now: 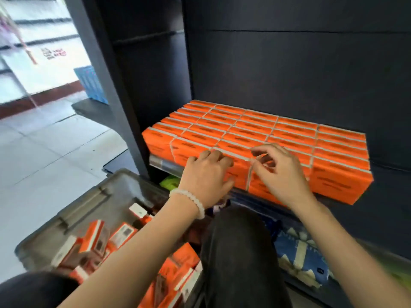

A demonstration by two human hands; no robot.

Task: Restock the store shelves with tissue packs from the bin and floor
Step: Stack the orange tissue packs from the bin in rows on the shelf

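Lettering on orange tissue packs (255, 134) blurred

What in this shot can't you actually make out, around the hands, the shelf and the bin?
- Head view, orange tissue packs: printed labels blurred, unreadable.
- Left hand: palm side faces away; the back of the hand hides how the fingers meet the front row.
- Right hand: blurred, so a pinch can't be confirmed.
- Grey bin: near side cut off by the bottom edge, contents partly behind the left forearm.
- Lower shelf: hidden by the knee.
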